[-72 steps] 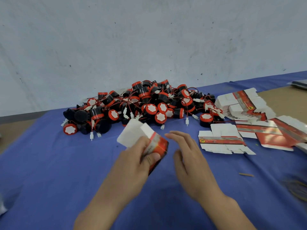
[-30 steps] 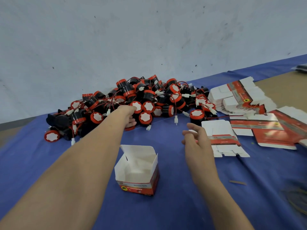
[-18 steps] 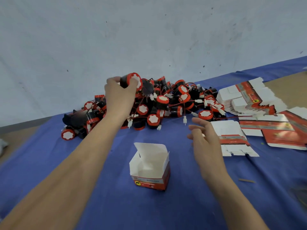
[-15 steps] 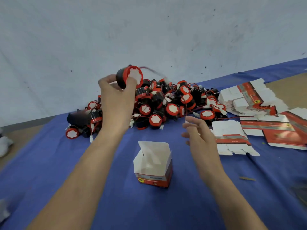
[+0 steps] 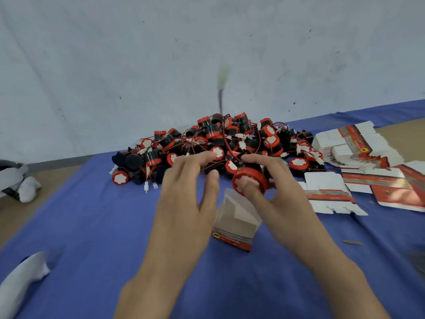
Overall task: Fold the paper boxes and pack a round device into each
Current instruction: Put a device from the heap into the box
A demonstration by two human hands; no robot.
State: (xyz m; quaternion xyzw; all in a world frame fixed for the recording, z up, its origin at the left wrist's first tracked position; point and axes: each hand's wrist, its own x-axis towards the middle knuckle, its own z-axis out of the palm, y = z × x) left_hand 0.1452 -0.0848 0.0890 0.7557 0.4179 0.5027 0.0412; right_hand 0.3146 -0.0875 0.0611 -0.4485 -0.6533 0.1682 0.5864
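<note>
one device (image 5: 250, 173) in right hand (image 5: 276, 201), above box (image 5: 239, 223)

Scuffed grey-white wall (image 5: 115, 54) fills twelve o'clock. Blue cloth (image 5: 80, 226) covers the brown surface (image 5: 13, 212), bare at nine and three.

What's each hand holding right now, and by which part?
Right hand grips one round device, thumb on its red-rimmed face, fingers round its body. Left hand holds nothing.
</note>
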